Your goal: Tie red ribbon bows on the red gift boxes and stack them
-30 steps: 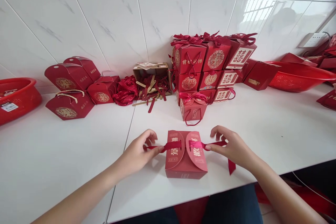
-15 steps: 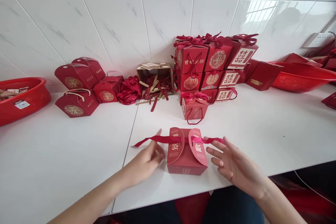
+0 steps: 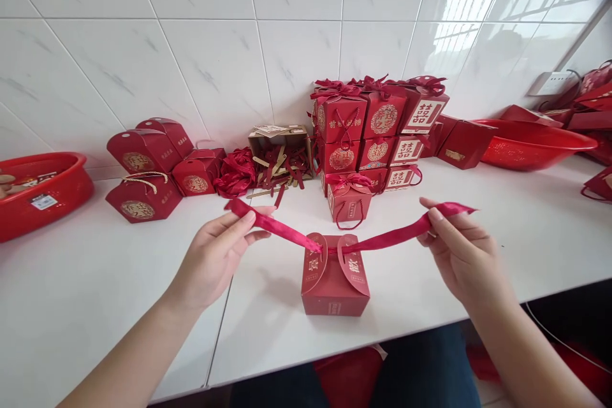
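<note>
A red gift box (image 3: 335, 296) with gold lettering stands upright near the table's front edge. Through the slots of its two rounded top flaps runs a dark pink ribbon (image 3: 388, 240). My left hand (image 3: 215, 252) pinches one end of the ribbon, up and to the left of the box. At the upper right, my right hand (image 3: 461, 245) pinches the other end between thumb and fingers. Both ribbon halves rise from the box in a shallow V. Neither hand touches the box itself.
Behind it stands a small bowed box (image 3: 350, 204) before a stack of red boxes (image 3: 340, 121). Left of the stack are a carton of strips (image 3: 302, 140), bunched ribbon (image 3: 236, 172) and several boxes (image 3: 143, 197). Red plastic baskets stand left (image 3: 71, 182) and right (image 3: 526, 150).
Both hands have risen and moved apart, closing on the ribbon's ends. The ribbon, which lay low across the box, is now lifted and drawn outward. The view has shifted slightly.
</note>
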A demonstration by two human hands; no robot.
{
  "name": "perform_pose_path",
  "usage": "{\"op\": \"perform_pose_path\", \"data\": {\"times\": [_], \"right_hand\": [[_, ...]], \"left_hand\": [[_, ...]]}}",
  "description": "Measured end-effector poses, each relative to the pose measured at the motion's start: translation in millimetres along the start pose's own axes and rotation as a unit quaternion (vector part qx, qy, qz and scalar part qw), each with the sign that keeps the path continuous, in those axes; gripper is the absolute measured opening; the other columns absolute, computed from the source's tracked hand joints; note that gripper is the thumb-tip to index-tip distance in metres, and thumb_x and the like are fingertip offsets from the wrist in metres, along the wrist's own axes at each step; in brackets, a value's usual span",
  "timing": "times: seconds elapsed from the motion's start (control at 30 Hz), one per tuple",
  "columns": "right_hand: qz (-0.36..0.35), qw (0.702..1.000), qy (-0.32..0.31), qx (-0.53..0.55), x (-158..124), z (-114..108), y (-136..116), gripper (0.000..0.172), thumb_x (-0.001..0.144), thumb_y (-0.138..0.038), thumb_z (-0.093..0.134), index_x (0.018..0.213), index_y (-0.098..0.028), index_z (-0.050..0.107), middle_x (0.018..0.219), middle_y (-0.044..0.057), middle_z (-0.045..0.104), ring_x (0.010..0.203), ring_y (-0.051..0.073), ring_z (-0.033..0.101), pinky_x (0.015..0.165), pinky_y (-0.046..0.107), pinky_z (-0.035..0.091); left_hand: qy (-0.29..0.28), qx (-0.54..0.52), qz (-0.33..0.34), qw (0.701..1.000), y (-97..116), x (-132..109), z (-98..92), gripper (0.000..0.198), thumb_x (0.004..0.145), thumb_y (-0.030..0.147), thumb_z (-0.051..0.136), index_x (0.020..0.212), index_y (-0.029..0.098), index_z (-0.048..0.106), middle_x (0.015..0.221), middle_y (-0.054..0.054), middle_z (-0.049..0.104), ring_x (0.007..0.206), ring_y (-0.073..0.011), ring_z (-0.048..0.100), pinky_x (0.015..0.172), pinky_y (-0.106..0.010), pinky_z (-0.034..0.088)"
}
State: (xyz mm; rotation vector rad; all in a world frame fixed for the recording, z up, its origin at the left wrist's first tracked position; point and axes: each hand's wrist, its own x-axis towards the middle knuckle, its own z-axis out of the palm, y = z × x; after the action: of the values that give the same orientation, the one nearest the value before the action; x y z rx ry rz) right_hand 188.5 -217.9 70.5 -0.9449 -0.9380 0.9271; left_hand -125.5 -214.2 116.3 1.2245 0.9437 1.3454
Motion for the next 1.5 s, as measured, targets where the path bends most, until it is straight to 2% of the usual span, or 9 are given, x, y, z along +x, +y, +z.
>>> {"op": "perform_pose_path", "data": {"times": [0.1,0.2,0.5,0.83,0.97,1.13,1.3,1.4,1.5], "right_hand": [[-0.11,0.988,-0.028,-0.103,5,6,-17,0.021,0.081,-0.039,0.07,0.097,-0.026,0.072,0.075,0.001,0.065,0.063,0.015,0.055,0.055,0.029,0.045],[-0.151,0.975,-0.064,-0.15,12,16,-30,0.02,0.084,-0.041,0.066,0.094,-0.025,0.073,0.081,0.003,0.069,0.07,0.017,0.059,0.058,0.03,0.048],[-0.238,0.96,-0.127,-0.072,20,63,-59,0.014,0.088,-0.034,0.063,0.097,-0.027,0.072,0.091,0.0,0.07,0.085,0.018,0.067,0.072,0.031,0.056],[-0.221,0.962,-0.159,-0.015,26,89,-71,0.02,0.09,-0.041,0.057,0.091,-0.025,0.07,0.079,0.001,0.067,0.081,0.018,0.068,0.065,0.03,0.057],[-0.21,0.964,-0.164,0.008,26,93,-73,0.015,0.09,-0.035,0.057,0.09,-0.023,0.067,0.075,-0.001,0.065,0.071,0.014,0.066,0.062,0.027,0.055],[-0.155,0.963,-0.203,-0.088,26,95,-75,0.009,0.085,-0.025,0.06,0.09,-0.018,0.064,0.064,-0.003,0.059,0.045,0.007,0.048,0.043,0.022,0.041],[-0.169,0.918,-0.348,-0.088,18,91,-69,0.012,0.085,-0.024,0.057,0.084,-0.018,0.068,0.069,-0.001,0.055,0.059,0.011,0.05,0.052,0.024,0.042],[-0.213,0.918,-0.324,-0.087,16,90,-62,0.01,0.087,-0.027,0.061,0.086,-0.02,0.069,0.075,0.0,0.058,0.065,0.012,0.053,0.056,0.025,0.044],[-0.265,0.909,-0.304,-0.105,20,86,-56,0.015,0.092,-0.023,0.054,0.092,-0.022,0.069,0.076,0.0,0.059,0.057,0.009,0.05,0.05,0.023,0.043]], "left_hand": [[0.011,0.046,0.062,0.997,13,2,4.6,0.012,0.078,0.025,0.072,0.089,0.024,0.077,0.086,-0.001,0.072,0.087,-0.0156,0.059,0.08,-0.028,0.047],[0.005,0.054,0.103,0.993,25,7,12.7,0.012,0.082,0.029,0.068,0.085,0.022,0.077,0.086,-0.003,0.072,0.084,-0.0161,0.059,0.075,-0.029,0.047],[0.007,0.062,0.217,0.974,46,24,42.3,0.011,0.08,0.021,0.07,0.089,0.022,0.077,0.085,-0.001,0.073,0.082,-0.0133,0.061,0.077,-0.027,0.048],[-0.033,0.064,0.189,0.979,53,33,70.1,0.022,0.087,0.036,0.059,0.081,0.018,0.072,0.081,-0.003,0.07,0.083,-0.0187,0.065,0.078,-0.032,0.051],[-0.111,0.041,0.189,0.975,53,33,76.4,0.024,0.092,0.038,0.052,0.087,0.021,0.068,0.07,0.0,0.064,0.068,-0.0144,0.062,0.069,-0.029,0.05],[-0.214,0.107,0.176,0.955,52,32,77.6,0.03,0.091,0.042,0.054,0.077,0.019,0.066,0.049,0.005,0.041,0.047,-0.0084,0.037,0.048,-0.023,0.032],[-0.192,0.204,0.136,0.95,47,29,81.1,0.029,0.087,0.038,0.06,0.069,0.016,0.063,0.049,0.006,0.035,0.045,-0.0064,0.027,0.041,-0.023,0.02],[-0.179,0.207,0.114,0.955,44,29,82.1,0.024,0.084,0.033,0.062,0.068,0.016,0.061,0.051,0.006,0.039,0.047,-0.0066,0.031,0.042,-0.022,0.022],[-0.204,0.171,0.047,0.963,42,32,77.0,0.007,0.08,0.023,0.064,0.083,0.017,0.063,0.057,0.005,0.047,0.05,-0.0069,0.039,0.045,-0.021,0.028]]}}
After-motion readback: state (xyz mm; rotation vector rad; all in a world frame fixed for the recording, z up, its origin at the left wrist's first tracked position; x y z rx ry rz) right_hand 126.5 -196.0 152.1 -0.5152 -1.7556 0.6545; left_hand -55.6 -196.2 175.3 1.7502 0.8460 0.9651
